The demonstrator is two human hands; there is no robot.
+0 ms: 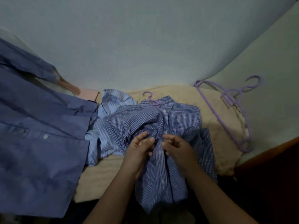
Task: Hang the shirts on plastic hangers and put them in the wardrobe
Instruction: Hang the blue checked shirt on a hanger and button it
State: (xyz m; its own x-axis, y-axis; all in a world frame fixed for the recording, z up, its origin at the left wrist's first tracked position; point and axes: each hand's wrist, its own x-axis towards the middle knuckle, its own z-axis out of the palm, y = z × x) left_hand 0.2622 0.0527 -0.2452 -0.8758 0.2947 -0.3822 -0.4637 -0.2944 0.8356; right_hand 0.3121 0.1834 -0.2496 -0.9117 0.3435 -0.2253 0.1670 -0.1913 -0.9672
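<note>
A blue checked shirt point(178, 125) lies on a beige blanket point(186, 96), with a purple plastic hanger point(152, 101) in its collar, the hook sticking out at the top. My left hand point(139, 151) and my right hand point(176, 147) meet at the shirt's button strip, each pinching the fabric at a button near the chest. To the left, a light blue striped shirt point(110, 110) lies crumpled, partly under the checked one. A plain dark blue shirt point(40, 126) hangs at the far left.
Purple hangers point(229, 101), empty, lie on the blanket at the right, against the pale wall. A brown wooden edge point(267, 152) runs along the lower right. A pink hanger arm point(68, 84) shows beside the dark blue shirt's sleeve.
</note>
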